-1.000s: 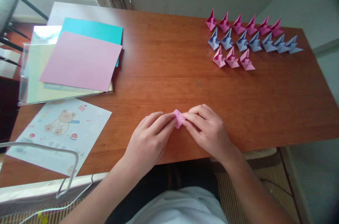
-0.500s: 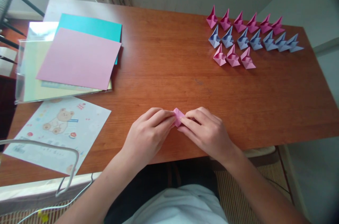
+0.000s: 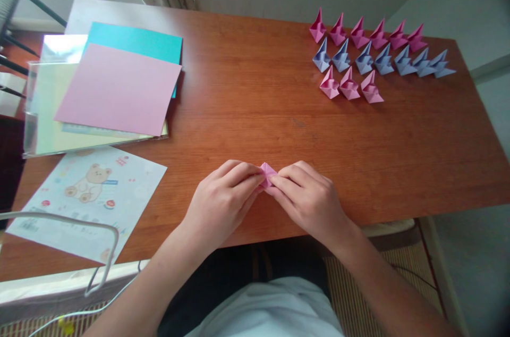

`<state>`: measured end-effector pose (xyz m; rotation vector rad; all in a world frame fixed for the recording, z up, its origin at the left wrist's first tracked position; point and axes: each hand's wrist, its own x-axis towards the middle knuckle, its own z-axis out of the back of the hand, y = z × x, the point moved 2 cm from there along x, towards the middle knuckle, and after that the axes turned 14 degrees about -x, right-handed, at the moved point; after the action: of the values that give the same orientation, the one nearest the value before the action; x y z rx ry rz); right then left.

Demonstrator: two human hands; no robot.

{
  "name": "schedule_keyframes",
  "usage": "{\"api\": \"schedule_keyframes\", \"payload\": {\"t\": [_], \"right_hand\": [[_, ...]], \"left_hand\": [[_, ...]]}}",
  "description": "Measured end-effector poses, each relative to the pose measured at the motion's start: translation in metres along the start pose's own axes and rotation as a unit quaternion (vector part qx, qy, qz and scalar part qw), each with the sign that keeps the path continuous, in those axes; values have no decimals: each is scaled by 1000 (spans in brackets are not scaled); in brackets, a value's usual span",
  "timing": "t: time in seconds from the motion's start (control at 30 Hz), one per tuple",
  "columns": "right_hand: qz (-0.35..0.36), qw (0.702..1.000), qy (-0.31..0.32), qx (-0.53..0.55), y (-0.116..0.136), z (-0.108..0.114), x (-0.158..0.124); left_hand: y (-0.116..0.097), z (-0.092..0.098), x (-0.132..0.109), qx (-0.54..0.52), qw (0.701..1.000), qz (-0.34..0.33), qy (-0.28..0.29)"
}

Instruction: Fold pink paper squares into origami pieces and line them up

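A small pink folded paper piece (image 3: 268,171) lies on the brown wooden table (image 3: 255,114) near its front edge. My left hand (image 3: 225,202) pinches its left side with the fingertips. My right hand (image 3: 308,200) pinches its right side, fingers pressed together on the paper. Most of the piece is hidden under my fingers. At the far right stand rows of finished folded paper figures: dark pink ones (image 3: 366,34) at the back, blue ones (image 3: 382,60) in the middle, and three light pink ones (image 3: 349,86) in front.
A stack of paper sheets lies at the left, with a pink sheet (image 3: 119,90) on top of a teal sheet (image 3: 137,42) and a clear sleeve. A printed sheet with a bear (image 3: 90,193) lies in front of it. A metal wire frame (image 3: 79,230) crosses the lower left.
My two hands have drawn slightly closer together over the pink piece; the fingertips shift a little on it. Nothing else on the table has moved.
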<state>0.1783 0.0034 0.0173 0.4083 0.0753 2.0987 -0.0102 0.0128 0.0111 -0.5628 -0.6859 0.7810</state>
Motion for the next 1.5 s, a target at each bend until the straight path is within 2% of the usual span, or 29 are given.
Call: {"api": "schedule_keyframes", "payload": {"t": [0.37, 0.6, 0.87, 1.13, 1.37, 1.5], "right_hand": [[1, 1000, -28, -1, -1, -5, -2], [-37, 998, -47, 34, 1, -8, -6], [-152, 979, -13, 134, 0, -6, 4], [-197, 976, 22, 93, 2, -5, 8], [-242, 963, 53, 102, -2, -6, 14], [-230, 965, 53, 109, -1, -5, 15]], "left_hand": [[-3, -6, -3, 26, 999, 9, -30], [-4, -6, -5, 17, 999, 27, -36], [-10, -9, -3, 29, 996, 69, -56], [-13, -12, 4, 51, 987, 137, -71], [-14, -14, 6, 67, 981, 158, -89], [-12, -15, 5, 39, 981, 155, -107]]}}
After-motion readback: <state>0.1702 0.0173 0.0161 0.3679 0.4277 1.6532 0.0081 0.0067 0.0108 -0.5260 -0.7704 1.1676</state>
